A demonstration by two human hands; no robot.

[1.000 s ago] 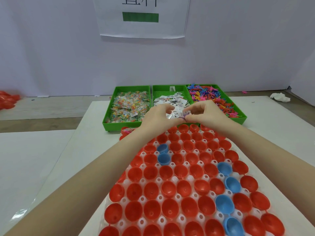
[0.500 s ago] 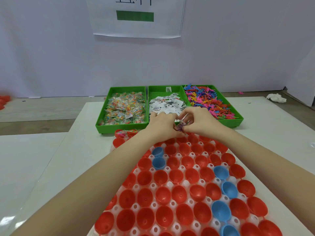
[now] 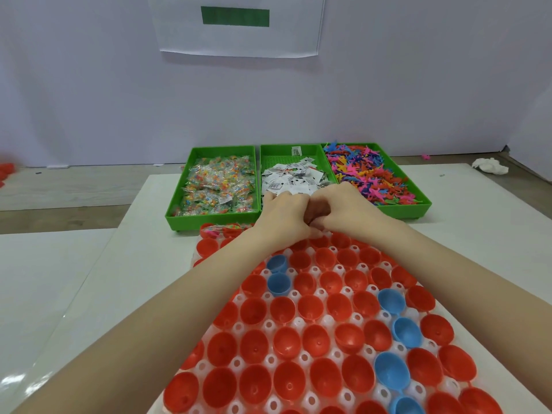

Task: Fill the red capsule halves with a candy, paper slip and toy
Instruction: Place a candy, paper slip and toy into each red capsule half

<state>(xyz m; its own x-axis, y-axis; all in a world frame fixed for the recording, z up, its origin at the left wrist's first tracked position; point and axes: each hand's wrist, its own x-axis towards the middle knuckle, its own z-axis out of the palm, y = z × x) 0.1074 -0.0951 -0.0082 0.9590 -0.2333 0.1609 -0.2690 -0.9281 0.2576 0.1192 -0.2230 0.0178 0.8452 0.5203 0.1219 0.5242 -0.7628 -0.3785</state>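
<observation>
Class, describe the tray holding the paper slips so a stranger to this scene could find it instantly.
Start at the row of three green trays beyond the sheet of red capsule halves. The paper-slip tray is the middle one, just behind both hands. Its neighbours brim with wrapped candies and colourful toys; only this one holds white slips and shows bare mesh floor.

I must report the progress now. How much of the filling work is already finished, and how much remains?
Very little looks done: only the capsule halves at the far left corner show wrapped contents. In hand: the left hand and right hand meet, fingers curled, over the far row; what they hold is hidden. Left: nearly all red halves in the white holder sit empty, and the candy tray, slip tray and toy tray remain well stocked.
</observation>
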